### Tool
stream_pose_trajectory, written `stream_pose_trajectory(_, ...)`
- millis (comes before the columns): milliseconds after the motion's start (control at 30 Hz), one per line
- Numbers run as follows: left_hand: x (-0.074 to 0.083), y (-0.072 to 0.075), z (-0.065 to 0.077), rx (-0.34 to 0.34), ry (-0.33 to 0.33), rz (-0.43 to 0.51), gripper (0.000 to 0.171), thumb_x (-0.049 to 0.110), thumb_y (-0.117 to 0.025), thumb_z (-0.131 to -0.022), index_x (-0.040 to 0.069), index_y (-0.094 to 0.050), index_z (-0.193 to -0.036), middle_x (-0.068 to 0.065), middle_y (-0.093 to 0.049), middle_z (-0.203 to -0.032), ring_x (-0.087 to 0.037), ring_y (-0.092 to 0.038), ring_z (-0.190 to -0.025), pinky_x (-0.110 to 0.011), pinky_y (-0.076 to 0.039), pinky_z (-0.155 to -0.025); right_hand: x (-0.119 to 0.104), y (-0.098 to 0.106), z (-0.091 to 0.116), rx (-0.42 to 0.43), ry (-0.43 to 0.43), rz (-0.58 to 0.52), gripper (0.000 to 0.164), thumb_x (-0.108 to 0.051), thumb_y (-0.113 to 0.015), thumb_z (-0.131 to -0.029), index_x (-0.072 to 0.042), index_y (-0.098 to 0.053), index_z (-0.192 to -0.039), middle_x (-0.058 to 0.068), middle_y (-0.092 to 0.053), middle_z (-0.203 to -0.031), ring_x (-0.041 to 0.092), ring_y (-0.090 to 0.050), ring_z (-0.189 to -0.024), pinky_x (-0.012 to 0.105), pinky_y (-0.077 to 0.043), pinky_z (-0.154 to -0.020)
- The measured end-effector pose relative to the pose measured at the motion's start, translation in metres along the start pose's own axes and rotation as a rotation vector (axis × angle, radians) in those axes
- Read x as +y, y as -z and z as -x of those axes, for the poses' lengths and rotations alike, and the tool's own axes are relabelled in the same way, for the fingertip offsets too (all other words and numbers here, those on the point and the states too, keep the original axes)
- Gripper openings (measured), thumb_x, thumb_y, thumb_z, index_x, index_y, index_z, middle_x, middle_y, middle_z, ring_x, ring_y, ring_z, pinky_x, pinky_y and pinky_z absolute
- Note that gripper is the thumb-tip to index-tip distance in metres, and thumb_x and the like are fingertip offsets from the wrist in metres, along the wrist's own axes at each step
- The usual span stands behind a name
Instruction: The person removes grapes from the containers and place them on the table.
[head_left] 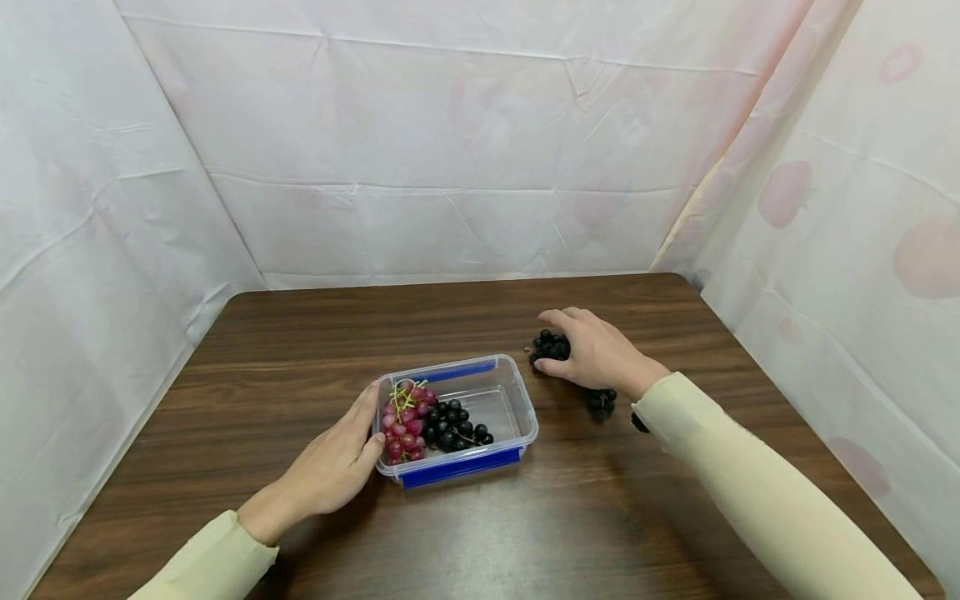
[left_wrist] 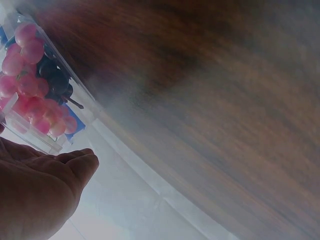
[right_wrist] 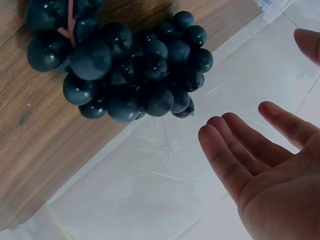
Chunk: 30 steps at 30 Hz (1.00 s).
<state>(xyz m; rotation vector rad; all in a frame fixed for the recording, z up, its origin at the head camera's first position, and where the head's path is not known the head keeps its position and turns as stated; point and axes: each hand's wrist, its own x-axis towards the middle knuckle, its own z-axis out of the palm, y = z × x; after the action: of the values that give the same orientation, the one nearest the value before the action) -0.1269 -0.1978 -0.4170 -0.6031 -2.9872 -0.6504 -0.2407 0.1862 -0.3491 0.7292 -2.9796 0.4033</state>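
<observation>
A clear plastic container (head_left: 491, 402) with blue clips rests on the table. Inside it, a bunch of red grapes (head_left: 403, 429) lies at the left, with a bunch of black grapes (head_left: 448, 427) beside it. My left hand (head_left: 330, 467) rests against the container's left wall, its fingers extended. To the right of the container, my right hand (head_left: 600, 350) reaches over loose black grapes (head_left: 550, 343); thumb and fingers are spread around them. In the right wrist view, these grapes (right_wrist: 125, 70) lie just beyond the spread fingertips (right_wrist: 210, 131).
More black grapes (head_left: 602, 403) show below the right wrist, partly hidden by it. The brown wooden table (head_left: 315, 333) has rounded back corners. White sheeting (head_left: 450, 150) with faint fruit prints hangs behind it and along both sides.
</observation>
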Motion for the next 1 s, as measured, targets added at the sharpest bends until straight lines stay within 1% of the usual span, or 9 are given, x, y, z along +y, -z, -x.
stream_pose_trajectory(167, 0.0, -0.001, 0.0, 0.0, 0.001, 0.0, 0.066, 0.033, -0.036, -0.102, 0.013, -0.001, -0.155, -0.001, -0.002, -0.16, -0.02, -0.018, -0.143, -0.046, -0.026, -0.112, -0.005, -0.001, 0.001, 0.007, 0.014, -0.001, 0.072, -0.058, -0.061, -0.084, -0.023, -0.041, -0.144, 0.007, -0.047, -0.137, 0.027, -0.046, -0.125, 0.052, -0.042, -0.097)
stream_pose_trajectory(333, 0.0, -0.001, 0.0, 0.0, 0.004, 0.003, 0.066, 0.033, -0.036, -0.102, 0.013, -0.002, -0.155, -0.001, -0.002, -0.16, -0.02, -0.018, -0.143, -0.046, -0.027, -0.111, -0.009, -0.002, 0.003, 0.023, 0.031, -0.013, 0.068, -0.057, -0.06, -0.085, -0.025, -0.042, -0.143, 0.007, -0.046, -0.139, 0.028, -0.044, -0.127, 0.052, -0.042, -0.098)
stream_pose_trajectory(633, 0.0, 0.0, 0.0, -0.001, 0.002, 0.001, 0.066, 0.033, -0.036, -0.102, 0.012, -0.001, -0.155, -0.001, -0.001, -0.16, -0.02, -0.018, -0.143, -0.045, -0.027, -0.111, -0.016, -0.006, 0.005, 0.061, 0.064, -0.053, 0.065, -0.054, -0.061, -0.085, -0.025, -0.044, -0.141, 0.004, -0.051, -0.132, 0.023, -0.051, -0.116, 0.047, -0.046, -0.092)
stream_pose_trajectory(767, 0.0, -0.001, 0.0, 0.0, 0.002, 0.0, 0.066, 0.033, -0.036, -0.102, 0.012, -0.001, -0.155, -0.001, -0.002, -0.16, -0.02, -0.018, -0.143, -0.046, -0.027, -0.111, -0.017, -0.008, 0.006, 0.074, 0.071, -0.065, 0.063, -0.053, -0.063, -0.085, -0.025, -0.046, -0.139, 0.004, -0.052, -0.131, 0.023, -0.053, -0.113, 0.047, -0.047, -0.09)
stream_pose_trajectory(1000, -0.001, -0.001, 0.0, 0.015, -0.007, -0.009, 0.067, 0.03, -0.038, -0.101, 0.011, -0.002, -0.155, -0.002, -0.004, -0.16, -0.02, -0.02, -0.143, -0.044, -0.028, -0.111, -0.02, -0.01, 0.009, 0.095, 0.068, -0.078, 0.062, -0.055, -0.062, -0.085, -0.025, -0.048, -0.137, 0.003, -0.052, -0.133, 0.024, -0.052, -0.117, 0.047, -0.046, -0.092)
